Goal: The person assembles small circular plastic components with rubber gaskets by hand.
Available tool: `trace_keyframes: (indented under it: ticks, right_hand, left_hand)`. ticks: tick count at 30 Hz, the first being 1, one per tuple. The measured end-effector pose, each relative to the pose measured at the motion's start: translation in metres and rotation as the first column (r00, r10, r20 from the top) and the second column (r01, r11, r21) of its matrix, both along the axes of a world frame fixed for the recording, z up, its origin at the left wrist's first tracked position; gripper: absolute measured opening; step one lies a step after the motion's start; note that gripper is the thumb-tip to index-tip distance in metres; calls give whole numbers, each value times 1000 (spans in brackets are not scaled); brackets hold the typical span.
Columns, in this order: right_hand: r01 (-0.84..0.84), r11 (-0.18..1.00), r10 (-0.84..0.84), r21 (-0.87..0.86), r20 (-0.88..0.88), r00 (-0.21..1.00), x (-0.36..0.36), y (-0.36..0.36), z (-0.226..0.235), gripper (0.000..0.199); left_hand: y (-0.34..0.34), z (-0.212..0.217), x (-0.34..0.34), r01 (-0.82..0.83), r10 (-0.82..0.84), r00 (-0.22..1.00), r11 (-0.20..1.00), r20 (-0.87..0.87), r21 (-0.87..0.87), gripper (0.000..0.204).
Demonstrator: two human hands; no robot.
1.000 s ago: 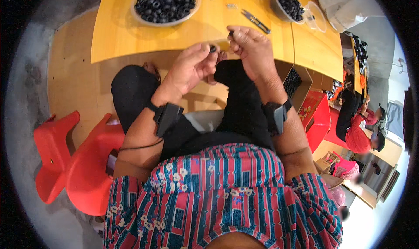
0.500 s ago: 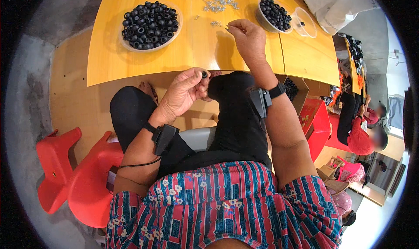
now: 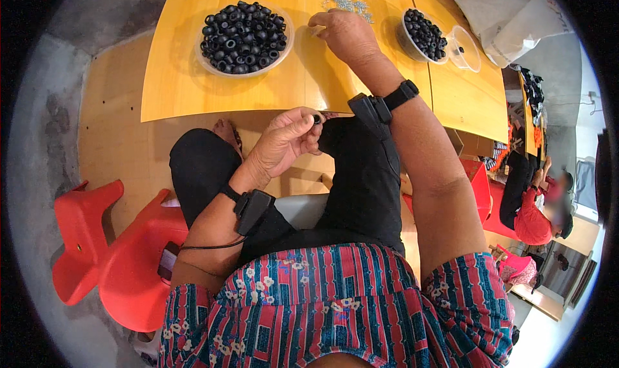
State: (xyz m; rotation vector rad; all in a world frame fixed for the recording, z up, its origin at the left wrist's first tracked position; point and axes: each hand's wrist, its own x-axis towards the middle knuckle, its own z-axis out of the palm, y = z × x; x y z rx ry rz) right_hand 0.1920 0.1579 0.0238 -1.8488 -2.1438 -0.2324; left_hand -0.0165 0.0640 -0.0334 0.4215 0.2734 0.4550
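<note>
Between the thumb and fingers of my left hand [image 3: 287, 143] is a small black hollow cap [image 3: 316, 119], held over my lap just off the table edge. My right hand [image 3: 348, 36] is over the yellow table [image 3: 174, 97], its fingers bent and drawn together down at the surface. Whatever its fingertips pinch is too small and too hidden to make out. Just beyond that hand lies a scatter of small silvery metal pieces [image 3: 353, 5]. A clear round tub [image 3: 200, 57] heaped with black caps [image 3: 244, 39] stands to the left.
Right of my right hand stands a smaller tub of black caps [image 3: 422, 34]. Beside it is a nearly bare clear tub [image 3: 474, 58]. A white sack [image 3: 516, 29] lies at the far right. Red chairs [image 3: 142, 265] are at my left. Another person in red [image 3: 532, 216] sits at the right.
My right hand has moved left and down to the table surface, its fingers curling in. My left hand keeps the cap in nearly the same place. The whole view has shifted slightly.
</note>
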Motion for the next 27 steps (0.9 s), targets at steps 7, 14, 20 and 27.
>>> trace_keyframes:
  ticks: [7, 14, 20, 27]
  right_hand:
    - [-50, 977, 34, -206, -80, 996, 1, 12, 7, 14]
    - [-177, 970, 192, -165, 82, 978, -3, 8, 2, 12]
    - [-246, 962, 255, -118, 72, 964, -11, -19, -2, 11]
    - [-169, 986, 161, 6, -346, 924, -8, -79, -9, 7]
  left_hand:
    - [-1, 1, -2, -26, 26, 1000, 1000, -13, 14, 22]
    - [0, -3, -1, -22, 22, 1000, 1000, 15, 10, 22]
    - [0, -2, -2, -33, 33, 999, 999, 2, 1, 22]
    - [3, -5, 2, -64, 65, 998, 997, -15, 53, 22]
